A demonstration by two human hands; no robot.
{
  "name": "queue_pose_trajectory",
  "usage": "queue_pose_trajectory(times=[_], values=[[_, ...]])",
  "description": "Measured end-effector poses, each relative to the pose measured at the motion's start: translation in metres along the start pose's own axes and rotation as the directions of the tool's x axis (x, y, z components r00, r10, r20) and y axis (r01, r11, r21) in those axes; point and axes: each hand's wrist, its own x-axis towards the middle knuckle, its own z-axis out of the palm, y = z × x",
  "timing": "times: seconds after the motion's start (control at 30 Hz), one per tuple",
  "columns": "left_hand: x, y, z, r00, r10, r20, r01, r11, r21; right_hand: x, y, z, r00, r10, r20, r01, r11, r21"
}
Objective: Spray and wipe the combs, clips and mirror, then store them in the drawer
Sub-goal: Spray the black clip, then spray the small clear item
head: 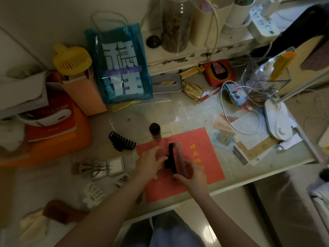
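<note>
Both hands are over the red folder (195,157) at the near middle of the desk (249,177). Right hand (193,175) is wrapped round a black claw clip (171,158), gripping its near end; a clear, pinkish piece sits right alongside the clip in the same grasp, can't tell what it is. Left hand (148,162) has curled fingers touching the clip's left side, thumb on its middle tab; looks like a light pinch, grip not fully visible.

Just beyond the hands: small bottle with a dark cap (155,133), upright, at the far left corner of the folder. Left of it, a second black claw clip (122,140) lies on the desk, apart from the hands. Nearer and left: an open compact mirror (108,168) with makeup brushes (85,168) lying across it. Nearer still, a white claw clip (94,194), then a brown comb (59,212) at the near left edge.

Clutter round the work area: blue transparent bag (121,68) and yellow handheld fan (72,59) far left, orange boxes (53,139) left, white desk lamp base (277,120) with a looping white cable (231,122) right, papers (229,132) between the lamp and the folder. Glass jar (175,24) on the far shelf.
</note>
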Motion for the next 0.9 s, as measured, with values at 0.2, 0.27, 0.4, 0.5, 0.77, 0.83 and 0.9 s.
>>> queue_pose_trajectory(times=[0.2,0.27,0.4,0.5,0.77,0.83,0.9], values=[[0.003,-0.012,-0.023,0.982,0.049,-0.182,-0.042,0.998,0.046,0.038,-0.047,-0.014,0.996,-0.094,-0.003,0.094,0.995,0.034],[0.000,-0.017,-0.030,0.973,0.036,-0.227,-0.026,0.999,0.048,0.054,-0.068,-0.011,0.989,-0.135,0.058,0.129,0.987,0.092],[-0.008,-0.035,-0.044,0.966,0.030,-0.257,-0.017,0.998,0.052,0.078,-0.102,0.003,0.972,-0.201,0.126,0.178,0.969,0.170],[-0.017,-0.051,-0.054,0.952,0.046,-0.302,-0.015,0.995,0.103,0.087,-0.115,0.014,0.968,-0.221,0.118,0.201,0.966,0.162],[-0.038,-0.090,-0.082,0.916,0.040,-0.398,0.053,0.974,0.221,0.090,-0.126,0.025,0.975,-0.201,0.098,0.180,0.964,0.196],[-0.044,-0.099,-0.089,0.908,0.052,-0.415,0.060,0.966,0.252,0.087,-0.131,0.025,0.970,-0.216,0.107,0.189,0.956,0.223],[-0.050,-0.105,-0.097,0.898,0.042,-0.438,0.066,0.971,0.228,0.082,-0.141,0.025,0.963,-0.242,0.115,0.209,0.947,0.243]])
